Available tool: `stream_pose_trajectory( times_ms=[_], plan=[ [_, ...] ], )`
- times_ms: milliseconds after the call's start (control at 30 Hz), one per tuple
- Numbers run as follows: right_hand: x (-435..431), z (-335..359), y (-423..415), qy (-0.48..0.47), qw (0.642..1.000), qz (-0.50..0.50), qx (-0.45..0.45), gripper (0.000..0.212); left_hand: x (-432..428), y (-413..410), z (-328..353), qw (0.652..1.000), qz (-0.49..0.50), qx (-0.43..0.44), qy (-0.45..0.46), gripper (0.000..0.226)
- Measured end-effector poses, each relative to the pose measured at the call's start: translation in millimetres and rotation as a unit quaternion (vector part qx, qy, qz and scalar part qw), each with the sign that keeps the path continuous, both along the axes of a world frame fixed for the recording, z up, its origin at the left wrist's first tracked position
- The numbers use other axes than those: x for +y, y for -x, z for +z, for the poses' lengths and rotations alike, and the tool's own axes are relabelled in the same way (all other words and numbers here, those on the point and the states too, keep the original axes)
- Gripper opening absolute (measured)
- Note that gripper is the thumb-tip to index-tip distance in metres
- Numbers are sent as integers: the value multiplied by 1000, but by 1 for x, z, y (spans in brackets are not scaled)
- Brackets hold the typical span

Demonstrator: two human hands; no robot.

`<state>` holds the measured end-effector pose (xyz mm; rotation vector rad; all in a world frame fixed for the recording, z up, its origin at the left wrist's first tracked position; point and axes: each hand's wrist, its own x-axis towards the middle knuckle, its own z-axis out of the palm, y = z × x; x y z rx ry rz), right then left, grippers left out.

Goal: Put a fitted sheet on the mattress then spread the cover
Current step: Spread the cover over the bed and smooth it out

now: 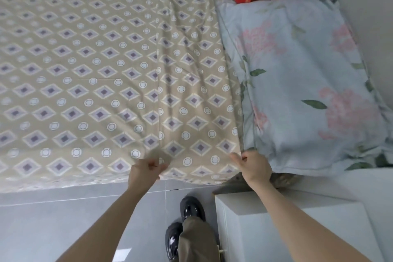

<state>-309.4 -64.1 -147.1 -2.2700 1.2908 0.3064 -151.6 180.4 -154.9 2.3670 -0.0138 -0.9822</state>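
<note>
Both hands are on the fitted sheet (110, 66), the beige diamond print that lies across the bed (63, 185) with creases running up from the near edge. The left hand (145, 170) has its fingers (156, 165) curled tight round a bunched fold at that edge. The right hand (254, 166) pinches the sheet's edge beside the floral pillow (308, 83), above the white bedside cabinet (287, 225).
</note>
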Motion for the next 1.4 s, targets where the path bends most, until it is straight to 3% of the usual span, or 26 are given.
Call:
stream_pose_trajectory(
  times_ms=[67, 133, 167, 333, 467, 533, 700, 833, 1067, 1233, 1400],
  plan=[
    [2, -1, 6, -17, 1000, -6, -2, 53, 4, 3, -2, 1000, -10, 0, -15, 46],
    [3, -3, 12, -39, 999, 6, 21, 45, 10, 7, -5, 999, -30, 12, -19, 26],
    [3, -4, 16, -38, 998, 19, 44, 41, 12, 10, -7, 999, -30, 3, -36, 26],
    [4, -3, 23, 56, 991, 52, 112, 31, -11, 17, 4, 983, -23, -76, -166, 29],
    [3, 12, 19, 41, 988, 61, 138, 31, -13, 19, 13, 968, -76, -53, -232, 30],
    [3, 26, 17, 25, 986, 71, 146, 31, -10, 15, 22, 965, -98, 0, -242, 34],
    [9, 74, 11, -42, 988, 66, 134, 33, -8, 8, 69, 984, -46, 99, -137, 15],
    [8, 135, -2, -55, 990, 66, 108, 29, -11, 3, 132, 994, -28, 75, -81, 26],
    [2, 256, -23, -37, 995, 64, 62, 34, -11, -10, 243, 998, -6, 55, 10, 12],
    [-4, 355, -48, -27, 998, 53, -33, 36, -19, -34, 358, 995, 4, 16, 101, 14],
    [-2, 454, -68, -27, 988, 56, -141, 22, -22, -58, 468, 983, -13, -73, 170, 26]
  ],
)
